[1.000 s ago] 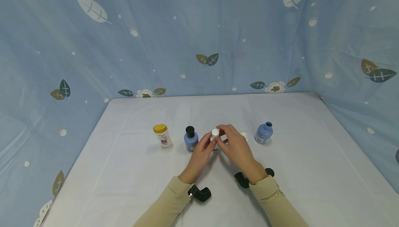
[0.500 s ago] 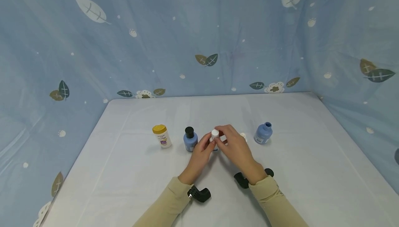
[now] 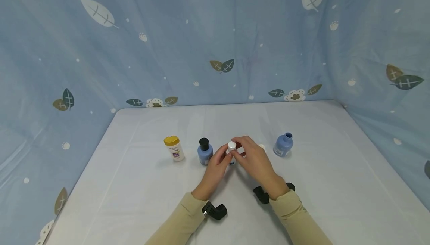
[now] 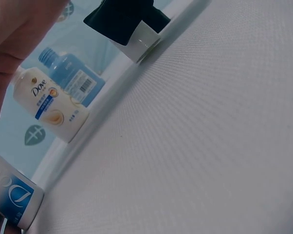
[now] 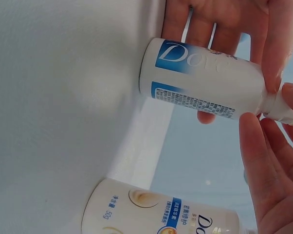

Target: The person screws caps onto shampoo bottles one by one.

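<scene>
A white Dove bottle (image 5: 200, 78) stands upright between my hands, its blue label patch near the base. My left hand (image 3: 214, 168) grips the bottle's body, some fingers behind it. With thumb and fingers, my right hand (image 3: 255, 159) pinches the small white cap (image 3: 231, 145) at the top. The cap sits at the neck; whether it is tight cannot be told. A second white Dove bottle (image 4: 51, 105) stands just beyond the right hand, mostly hidden by that hand in the head view.
Left of the hands stand a blue bottle (image 3: 205, 155) with a black cap and a white bottle (image 3: 175, 151) with a yellow lid. An uncapped blue bottle (image 3: 283, 146) is at the right. A patterned blue curtain (image 3: 215, 32) hangs behind the white table (image 3: 134, 200).
The head view has shifted slightly, so everything sits a few pixels lower. Both hands stay on the bottle and its cap.
</scene>
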A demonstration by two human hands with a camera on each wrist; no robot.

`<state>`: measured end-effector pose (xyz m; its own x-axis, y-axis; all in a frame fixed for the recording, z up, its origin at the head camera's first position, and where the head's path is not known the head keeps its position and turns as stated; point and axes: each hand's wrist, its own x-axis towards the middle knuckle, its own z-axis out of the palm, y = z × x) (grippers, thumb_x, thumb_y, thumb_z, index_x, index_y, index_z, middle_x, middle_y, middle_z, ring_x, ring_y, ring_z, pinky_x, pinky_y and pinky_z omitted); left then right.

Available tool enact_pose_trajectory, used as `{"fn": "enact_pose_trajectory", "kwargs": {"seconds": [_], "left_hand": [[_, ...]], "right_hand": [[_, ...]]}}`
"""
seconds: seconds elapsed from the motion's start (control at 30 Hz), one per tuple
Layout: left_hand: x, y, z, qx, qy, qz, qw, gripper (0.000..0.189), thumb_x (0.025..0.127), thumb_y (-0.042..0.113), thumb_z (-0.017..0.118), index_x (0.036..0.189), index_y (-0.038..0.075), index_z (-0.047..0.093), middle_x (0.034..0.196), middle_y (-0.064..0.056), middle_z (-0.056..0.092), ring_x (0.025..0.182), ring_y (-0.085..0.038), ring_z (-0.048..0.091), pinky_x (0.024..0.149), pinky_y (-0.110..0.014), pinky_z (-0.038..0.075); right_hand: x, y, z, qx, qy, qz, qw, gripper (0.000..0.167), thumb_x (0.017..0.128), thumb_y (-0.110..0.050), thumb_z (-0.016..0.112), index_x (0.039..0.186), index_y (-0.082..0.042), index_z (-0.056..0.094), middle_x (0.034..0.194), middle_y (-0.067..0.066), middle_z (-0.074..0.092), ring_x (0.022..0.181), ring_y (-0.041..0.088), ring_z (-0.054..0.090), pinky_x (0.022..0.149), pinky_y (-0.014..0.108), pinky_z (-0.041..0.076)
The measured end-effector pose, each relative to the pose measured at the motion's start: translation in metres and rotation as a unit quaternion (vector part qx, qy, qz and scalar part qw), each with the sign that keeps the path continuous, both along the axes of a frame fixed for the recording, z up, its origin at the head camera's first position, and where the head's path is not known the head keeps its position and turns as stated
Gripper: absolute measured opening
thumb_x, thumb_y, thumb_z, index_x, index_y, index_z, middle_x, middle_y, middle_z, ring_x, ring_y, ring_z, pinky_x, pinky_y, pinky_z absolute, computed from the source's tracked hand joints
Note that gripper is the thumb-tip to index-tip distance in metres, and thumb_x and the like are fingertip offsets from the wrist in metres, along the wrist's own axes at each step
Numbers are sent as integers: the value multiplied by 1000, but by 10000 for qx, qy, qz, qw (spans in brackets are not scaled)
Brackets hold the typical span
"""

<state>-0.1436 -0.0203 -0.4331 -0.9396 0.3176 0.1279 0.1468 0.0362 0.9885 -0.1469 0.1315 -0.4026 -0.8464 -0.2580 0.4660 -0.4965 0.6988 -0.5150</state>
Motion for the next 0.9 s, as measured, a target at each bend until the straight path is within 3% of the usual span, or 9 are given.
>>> {"fn": "enact_pose_trajectory", "kwargs": {"seconds": [0.2,0.37,0.6,0.9], "left_hand": [[0,1,0,34,-11,-18,10000,36,95,20,45,131,17,44,124,3,49,110,-12,47,88,-34,39],[-2,1,-2,24,87,13,10000,35,95,20,45,130,15,45,123,0,50,108,-14,47,87,-33,40],[-13,1,-28,-35,122,76,9999,36,94,31,46,129,26,45,122,5,50,106,-11,47,85,-32,41],[-14,2,-30,-39,232,158,9996,34,93,32,46,127,27,47,114,4,53,98,-13,50,79,-32,43]], "right_hand": [[0,2,1,84,-26,69,9999,41,80,-16,68,118,-9,53,102,1,55,87,14,57,66,24,49],[-1,3,2,136,-5,175,9998,43,80,-16,68,119,-9,52,104,1,54,87,13,57,66,24,50],[-2,3,2,211,27,174,9996,39,80,-18,68,117,-12,55,105,-1,53,81,11,58,65,23,49],[-1,3,3,601,559,180,9965,39,81,-10,64,119,-15,56,113,-1,52,73,10,55,58,23,46]]}}
